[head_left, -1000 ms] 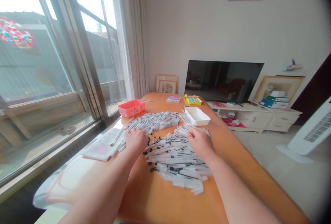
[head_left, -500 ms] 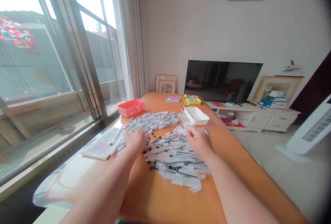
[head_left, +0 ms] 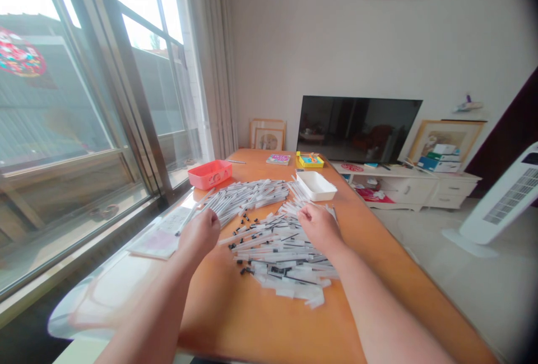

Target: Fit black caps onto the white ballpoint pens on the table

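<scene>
A big heap of white pen barrels [head_left: 277, 243] with black parts lies on the orange table [head_left: 260, 319], and a second bundle of white pens [head_left: 252, 196] lies behind it. My left hand [head_left: 200, 235] hovers at the heap's left edge, fingers curled downward, and whatever is inside them is hidden. My right hand [head_left: 318, 227] rests on the far right part of the heap with its fingertips pinched among the pens. Small black caps [head_left: 244, 224] are scattered between the two hands.
A red tray [head_left: 209, 174] stands at the back left and a white tray [head_left: 316, 185] at the back right of the pens. Papers [head_left: 162, 235] lie by the window side. Small books [head_left: 311, 161] sit at the far end. A TV [head_left: 357, 129] and a fan [head_left: 500, 207] stand beyond.
My left hand has pulled back and to the left, off the pens. My right hand has barely shifted. The view has tipped slightly.
</scene>
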### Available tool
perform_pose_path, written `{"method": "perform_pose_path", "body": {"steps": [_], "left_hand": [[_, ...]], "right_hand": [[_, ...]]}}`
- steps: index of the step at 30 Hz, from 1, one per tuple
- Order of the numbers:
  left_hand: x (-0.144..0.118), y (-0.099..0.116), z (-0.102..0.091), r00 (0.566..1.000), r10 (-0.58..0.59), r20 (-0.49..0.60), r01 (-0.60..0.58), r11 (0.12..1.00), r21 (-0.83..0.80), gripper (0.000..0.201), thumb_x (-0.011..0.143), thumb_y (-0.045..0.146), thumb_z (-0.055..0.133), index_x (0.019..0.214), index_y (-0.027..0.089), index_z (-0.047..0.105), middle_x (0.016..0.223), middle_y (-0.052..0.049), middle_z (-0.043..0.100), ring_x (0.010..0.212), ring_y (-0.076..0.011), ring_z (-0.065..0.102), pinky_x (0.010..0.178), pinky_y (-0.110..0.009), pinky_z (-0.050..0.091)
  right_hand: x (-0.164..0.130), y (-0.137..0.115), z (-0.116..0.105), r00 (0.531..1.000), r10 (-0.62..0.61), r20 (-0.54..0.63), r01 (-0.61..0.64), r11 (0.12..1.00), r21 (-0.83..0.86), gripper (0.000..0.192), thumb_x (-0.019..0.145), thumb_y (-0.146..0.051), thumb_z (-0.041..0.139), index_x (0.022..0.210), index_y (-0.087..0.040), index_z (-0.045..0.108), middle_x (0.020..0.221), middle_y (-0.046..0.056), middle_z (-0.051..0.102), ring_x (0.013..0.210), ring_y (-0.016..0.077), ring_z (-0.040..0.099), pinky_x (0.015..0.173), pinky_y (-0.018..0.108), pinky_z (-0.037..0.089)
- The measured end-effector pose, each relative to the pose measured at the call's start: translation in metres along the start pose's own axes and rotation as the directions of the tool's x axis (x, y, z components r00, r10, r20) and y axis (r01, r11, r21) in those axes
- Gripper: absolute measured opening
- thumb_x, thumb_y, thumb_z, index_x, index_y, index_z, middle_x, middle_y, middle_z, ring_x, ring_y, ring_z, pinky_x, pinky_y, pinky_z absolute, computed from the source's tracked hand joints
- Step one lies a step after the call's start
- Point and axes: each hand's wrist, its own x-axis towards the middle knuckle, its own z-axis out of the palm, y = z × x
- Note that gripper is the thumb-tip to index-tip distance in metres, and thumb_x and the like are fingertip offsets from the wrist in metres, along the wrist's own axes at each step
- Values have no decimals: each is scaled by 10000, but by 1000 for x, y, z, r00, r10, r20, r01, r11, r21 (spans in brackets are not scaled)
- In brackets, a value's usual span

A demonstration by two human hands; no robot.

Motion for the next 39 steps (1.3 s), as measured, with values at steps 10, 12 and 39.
{"method": "perform_pose_path", "body": {"steps": [10,12,39], "left_hand": [[-10,75,21,948,135,287,136,644,-753,283,757,450,716,781,179,636,730,-29,654,619,-125,497,622,-259,374],[-9,89,30,914,198,355,173,599,-782,318,752,470,736,743,176,617,706,-27,640,599,-114,477,610,-253,362],[-25,122,82,861,493,120,-290,672,-681,320,907,475,603,715,219,609,640,3,521,641,-166,433,645,-270,321]], "right_hand": [[2,-2,6,947,285,149,-319,770,553,348,930,-524,556,901,-206,696,795,31,691,703,173,579,648,282,445],[4,-4,4,907,359,222,-403,580,708,418,914,-588,575,1010,-201,699,836,49,708,677,162,575,601,270,455],[7,-12,3,891,416,179,-328,319,889,412,837,-570,725,770,-179,614,627,-17,579,493,74,375,449,225,261]]}}
